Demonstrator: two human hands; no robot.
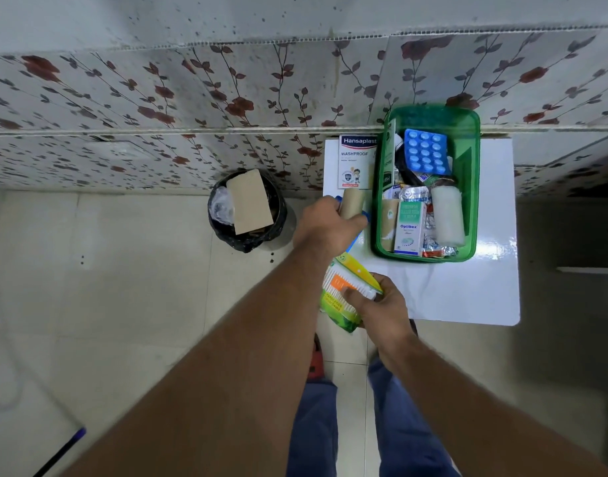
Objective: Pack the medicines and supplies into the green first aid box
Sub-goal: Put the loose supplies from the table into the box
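Head view, looking down: green first aid box (pixel 471 187), a translucent green plastic tub with rounded corners and no lid on it, stands in the upper right of centre on a glossy white counter (pixel 468 290), its far end against the flower-patterned wall. Contents, from far to near: a blue blister strip of round tablets (pixel 425 152) tilted against a dark bottle; a white gauze roll (pixel 448 215) along the right wall; a white-and-green carton printed "Optibex" (pixel 409 227) upright near the front; crumpled foil strips beside it; a tall green-and-white carton (pixel 387 160) along the left wall. Just left of the box a white "Hansaplast Washproof" plaster box (pixel 356 161) lies flat on the counter. Below it, the left hand (pixel 325 225) has its grip closed round a tan cardboard-coloured roll (pixel 352 203), with something blue beneath; what the blue thing is cannot be told. At centre, the right hand (pixel 385 304) grips a yellow-green packet of cotton swabs (pixel 344 290) at the counter's near left corner. On the floor at left stands a black bin (pixel 247 210) holding a piece of cardboard.
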